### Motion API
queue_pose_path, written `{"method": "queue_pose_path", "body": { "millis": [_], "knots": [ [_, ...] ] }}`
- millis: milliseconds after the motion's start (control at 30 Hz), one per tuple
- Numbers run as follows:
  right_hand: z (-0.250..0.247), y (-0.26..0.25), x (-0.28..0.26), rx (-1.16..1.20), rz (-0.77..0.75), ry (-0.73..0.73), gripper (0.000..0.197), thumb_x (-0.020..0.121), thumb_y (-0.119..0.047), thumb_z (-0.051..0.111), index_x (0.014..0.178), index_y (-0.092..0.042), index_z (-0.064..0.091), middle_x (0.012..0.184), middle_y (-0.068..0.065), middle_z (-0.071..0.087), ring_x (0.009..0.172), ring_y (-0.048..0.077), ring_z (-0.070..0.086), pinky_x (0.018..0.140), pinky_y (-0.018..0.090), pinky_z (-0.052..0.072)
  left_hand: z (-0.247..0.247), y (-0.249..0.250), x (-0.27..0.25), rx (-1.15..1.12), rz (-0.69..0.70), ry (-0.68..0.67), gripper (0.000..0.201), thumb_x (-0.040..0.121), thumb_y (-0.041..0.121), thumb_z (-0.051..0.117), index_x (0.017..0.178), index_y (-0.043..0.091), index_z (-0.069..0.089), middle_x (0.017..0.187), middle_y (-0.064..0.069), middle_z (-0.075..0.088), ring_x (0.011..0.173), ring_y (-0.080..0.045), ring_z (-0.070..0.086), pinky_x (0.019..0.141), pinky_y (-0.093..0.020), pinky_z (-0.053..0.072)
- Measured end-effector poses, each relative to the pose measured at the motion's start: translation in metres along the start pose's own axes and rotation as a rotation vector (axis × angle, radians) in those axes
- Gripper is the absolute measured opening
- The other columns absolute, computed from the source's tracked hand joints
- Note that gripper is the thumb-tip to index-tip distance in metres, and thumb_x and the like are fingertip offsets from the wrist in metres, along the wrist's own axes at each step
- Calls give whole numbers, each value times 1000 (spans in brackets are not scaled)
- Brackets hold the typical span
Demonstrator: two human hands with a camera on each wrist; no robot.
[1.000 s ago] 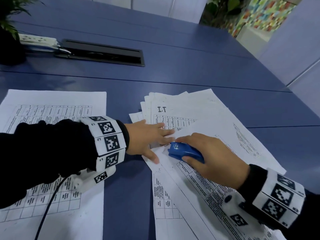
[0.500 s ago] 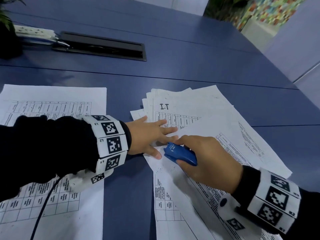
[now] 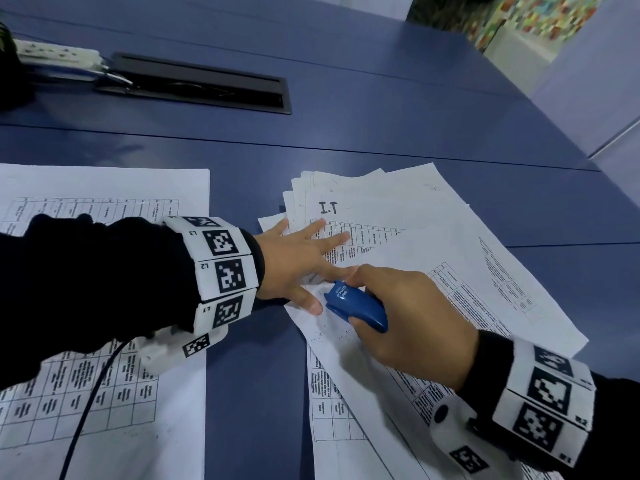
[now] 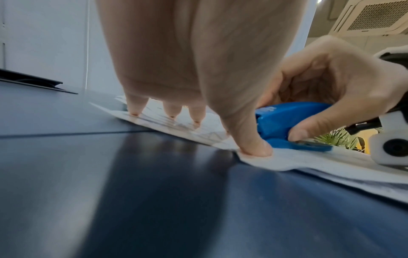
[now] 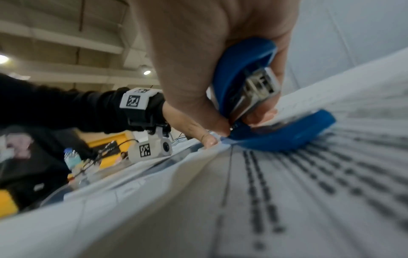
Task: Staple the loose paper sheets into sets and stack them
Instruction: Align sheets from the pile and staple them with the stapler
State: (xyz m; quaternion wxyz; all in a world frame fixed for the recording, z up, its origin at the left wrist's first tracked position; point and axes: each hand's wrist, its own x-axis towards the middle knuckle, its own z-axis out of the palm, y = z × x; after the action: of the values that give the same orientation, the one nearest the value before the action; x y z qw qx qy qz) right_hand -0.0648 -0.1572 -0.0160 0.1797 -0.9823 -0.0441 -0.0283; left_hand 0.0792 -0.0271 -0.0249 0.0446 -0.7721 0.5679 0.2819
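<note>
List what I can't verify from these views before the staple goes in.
- Sheet count in the stapler: the right hand covers it in the head view; the right wrist view is blurred.
- Corner alignment: left hand covers it.
- Table text on the sheets: too small.

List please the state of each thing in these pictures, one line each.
Stapler: gripped, mouth open at a sheet corner.
Right hand: grips the stapler.
Left hand: flat, fingers spread, pressing the loose sheets.
Left sheet: flat, under the forearm.
Table hatch: closed.
</note>
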Motion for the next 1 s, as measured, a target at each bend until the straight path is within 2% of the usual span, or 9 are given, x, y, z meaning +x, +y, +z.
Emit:
{"method": "queue_pose_path", "body": {
  "millis": [133,233,300,400,533,667,800,900,1000],
  "knots": [
    [-1,-5,1,-166,-151,-32,38,60,-5,66,95,-11,52,79,2,62,54,23,54,42,25,43,0,1,-1,-32,2,17,58,89,49,54,140,52,25,155,12,-22,143,-22,-23,114,-60,-2],
    [-1,-6,1,-285,-214,-54,33,50,5,70,77,-5,53,72,7,57,48,26,48,33,30,39,0,1,-1,-26,2,16,62,89,51,53,141,52,21,155,12,-22,143,-23,-23,114,-60,-1],
    [0,-7,1,-320,-236,-78,34,49,4,69,76,-6,52,71,7,56,48,26,48,33,28,37,0,1,0,-15,3,14,65,89,53,52,143,52,16,155,11,-22,143,-23,-23,114,-60,-1],
    [-2,-4,3,-209,-156,-124,30,57,-3,65,86,-6,56,74,6,60,50,24,50,40,25,39,0,1,-1,-6,4,18,62,89,51,52,141,53,20,156,11,-21,143,-24,-22,114,-61,0],
    [-4,2,8,49,100,-71,28,69,-27,58,95,-17,58,63,-11,51,51,8,43,52,26,39,-1,2,-1,33,3,15,60,90,50,52,142,50,22,156,10,-22,143,-25,-21,114,-60,2],
    [-1,3,6,190,197,8,20,71,-22,71,86,-24,58,58,-11,56,56,9,53,52,17,41,1,0,2,46,-6,18,56,89,52,51,141,37,35,156,10,-22,144,-25,-20,114,-60,5],
    [3,1,5,132,156,0,21,72,-21,68,90,-22,57,59,-10,55,52,12,50,52,22,41,1,-1,2,29,7,19,57,89,52,52,141,41,32,156,10,-21,144,-25,-20,114,-61,5],
    [3,-1,7,34,62,-14,26,70,-24,60,94,-15,58,64,-13,48,50,7,41,50,19,35,1,-2,1,18,16,30,58,88,51,54,141,45,30,156,10,-19,144,-25,-19,114,-60,6],
    [4,-3,6,-48,-27,-14,27,66,-19,59,92,-11,56,68,-3,57,50,15,45,45,25,41,1,-3,1,9,24,30,62,88,51,55,140,54,22,156,12,-19,144,-23,-19,114,-60,6]
  ]
}}
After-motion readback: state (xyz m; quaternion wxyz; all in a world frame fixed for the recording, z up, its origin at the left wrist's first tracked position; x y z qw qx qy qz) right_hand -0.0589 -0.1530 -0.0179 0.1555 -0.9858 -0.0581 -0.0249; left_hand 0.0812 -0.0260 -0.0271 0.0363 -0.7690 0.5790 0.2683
